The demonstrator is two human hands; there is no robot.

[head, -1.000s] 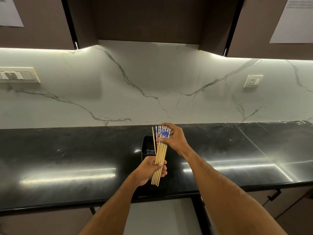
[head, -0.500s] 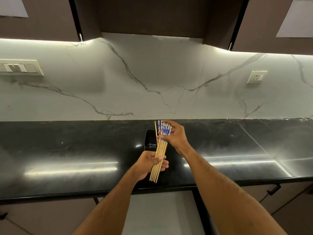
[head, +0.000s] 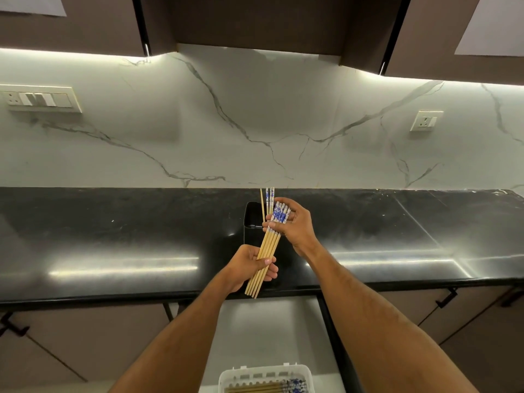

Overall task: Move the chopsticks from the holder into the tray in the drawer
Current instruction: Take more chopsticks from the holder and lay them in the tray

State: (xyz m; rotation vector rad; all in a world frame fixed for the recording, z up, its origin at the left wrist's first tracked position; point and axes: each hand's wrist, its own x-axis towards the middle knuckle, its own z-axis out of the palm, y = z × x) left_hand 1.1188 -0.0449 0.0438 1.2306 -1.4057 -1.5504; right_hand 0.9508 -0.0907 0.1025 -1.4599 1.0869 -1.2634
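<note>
I see a black counter (head: 113, 236) running across the view, glossy with light streaks. Behind the counter rises a white marble wall (head: 255, 123) with grey veins. On the wall, far left above the counter, sits a switch plate (head: 39, 99); far right, a socket (head: 425, 121). Dark cabinets (head: 255, 21) hang above the counter, with paper sheets (head: 493, 24) on their doors at both ends. Below the counter are brown doors (head: 467, 316) with black handles (head: 446, 297).

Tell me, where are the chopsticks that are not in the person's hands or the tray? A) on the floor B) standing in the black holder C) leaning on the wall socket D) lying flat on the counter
B: a few chopsticks stand upright in the black holder on the counter, behind the bundle in both hands.
</note>
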